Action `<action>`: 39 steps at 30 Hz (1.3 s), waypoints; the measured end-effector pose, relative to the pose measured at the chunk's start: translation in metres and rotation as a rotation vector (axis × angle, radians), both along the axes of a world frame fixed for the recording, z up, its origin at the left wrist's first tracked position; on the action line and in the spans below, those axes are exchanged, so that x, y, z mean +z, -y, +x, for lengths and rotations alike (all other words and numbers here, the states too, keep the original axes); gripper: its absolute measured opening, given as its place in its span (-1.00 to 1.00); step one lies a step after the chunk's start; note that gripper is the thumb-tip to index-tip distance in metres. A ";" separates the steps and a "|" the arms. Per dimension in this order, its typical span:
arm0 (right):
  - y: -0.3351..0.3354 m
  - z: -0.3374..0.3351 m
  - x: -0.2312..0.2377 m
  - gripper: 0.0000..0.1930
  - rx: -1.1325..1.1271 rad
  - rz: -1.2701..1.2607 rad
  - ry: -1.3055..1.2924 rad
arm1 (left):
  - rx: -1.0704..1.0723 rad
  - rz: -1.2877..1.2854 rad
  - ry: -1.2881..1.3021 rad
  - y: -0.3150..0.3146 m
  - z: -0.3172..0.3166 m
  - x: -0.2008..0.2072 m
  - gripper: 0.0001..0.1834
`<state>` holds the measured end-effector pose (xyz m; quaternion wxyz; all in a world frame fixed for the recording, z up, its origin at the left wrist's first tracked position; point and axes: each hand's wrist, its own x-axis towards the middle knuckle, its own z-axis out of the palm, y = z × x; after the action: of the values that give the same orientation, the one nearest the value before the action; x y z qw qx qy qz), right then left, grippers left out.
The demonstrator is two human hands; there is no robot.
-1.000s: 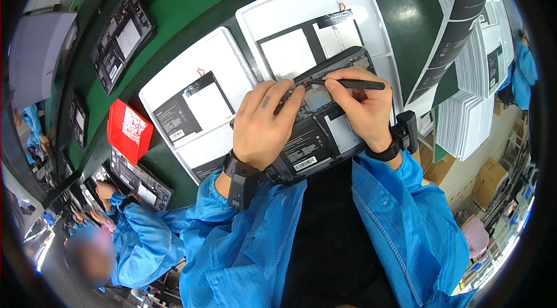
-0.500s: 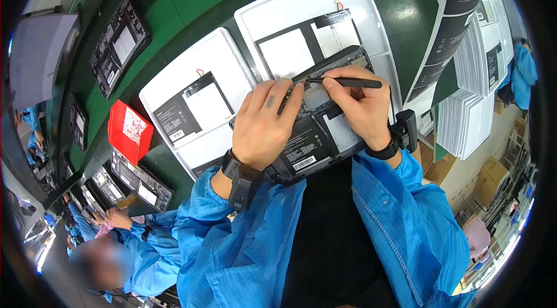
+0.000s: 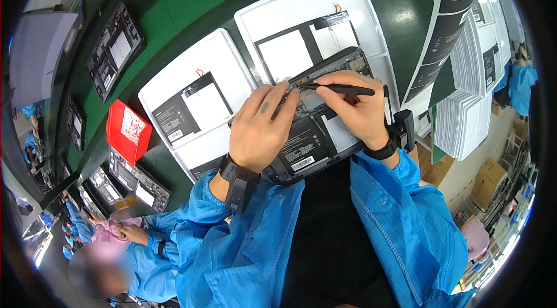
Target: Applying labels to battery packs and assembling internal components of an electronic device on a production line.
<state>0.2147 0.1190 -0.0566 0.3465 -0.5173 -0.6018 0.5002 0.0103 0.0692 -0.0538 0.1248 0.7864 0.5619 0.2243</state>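
In front of me lies an opened tablet point(image 3: 342, 148), tilted, its circuit board along the far side and a black-and-white battery pack on the near side. My right hand point(image 3: 355, 109) pinches a pair of black tweezers point(image 3: 357, 91), whose tip points left at the board. Across the tablet's left part rests my left hand point(image 3: 262, 125), fingers stretched forward and slightly bent, the index fingertip beside the tweezers' tip. Its thumb is hidden. What lies under the fingertips is too small to make out.
Two white trays hold flat battery packs: the left tray point(image 3: 223, 47) and the far tray point(image 3: 371, 3). A red bin point(image 3: 123, 144) with small white bits stands left, near more opened tablets point(image 3: 116, 49). White tray stacks point(image 3: 461, 125) rise at right. A co-worker's hand point(image 3: 132, 233) shows lower left.
My right hand and the tweezers have shifted slightly left and down, and the tweezers lie at a changed angle. My left hand stays about where it was. The co-worker's hands have moved.
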 end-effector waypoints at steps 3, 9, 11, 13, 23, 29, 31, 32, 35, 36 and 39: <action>0.000 -0.002 0.000 -0.82 0.043 0.025 0.023 | 0.005 -0.007 0.002 -0.001 0.002 0.001 -0.65; 0.003 -0.005 -0.005 -0.82 0.057 0.099 0.053 | 0.006 -0.025 0.031 -0.001 0.002 0.003 -0.66; 0.004 -0.005 -0.006 -0.82 0.057 0.122 0.044 | 0.007 -0.019 0.030 0.000 0.002 -0.001 -0.66; 0.003 -0.005 -0.004 -0.84 0.049 0.122 0.035 | 0.009 -0.010 0.023 0.000 0.000 -0.001 -0.67; 0.006 -0.002 -0.014 -0.90 -0.121 -0.025 -0.098 | 0.571 -0.103 -0.050 0.074 -0.045 0.007 -0.69; 0.001 0.008 -0.009 -0.87 -0.201 -0.213 -0.457 | 0.486 -0.241 0.269 0.095 -0.022 0.001 -0.44; -0.002 0.014 -0.008 -0.86 -0.193 -0.196 -0.409 | 0.493 -0.291 0.526 0.103 -0.016 0.001 -0.36; -0.005 0.017 -0.005 -0.86 -0.230 -0.190 -0.500 | 0.484 -0.359 0.785 0.105 -0.011 0.001 -0.27; -0.014 0.032 -0.010 -0.83 -0.198 0.019 -0.419 | 0.531 -0.424 1.057 0.094 0.004 0.012 -0.21; -0.018 0.034 -0.009 -0.82 -0.168 0.284 -0.199 | 0.617 -0.438 1.036 0.086 0.006 0.016 -0.20; -0.020 0.066 0.015 -0.70 -0.235 0.346 0.078 | 0.608 -0.437 0.932 0.052 -0.043 0.003 -0.33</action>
<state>0.2808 0.1391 -0.0418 0.4625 -0.5356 -0.6273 0.3251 -0.0324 0.0174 -0.0507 0.4472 0.3649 0.6810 0.4507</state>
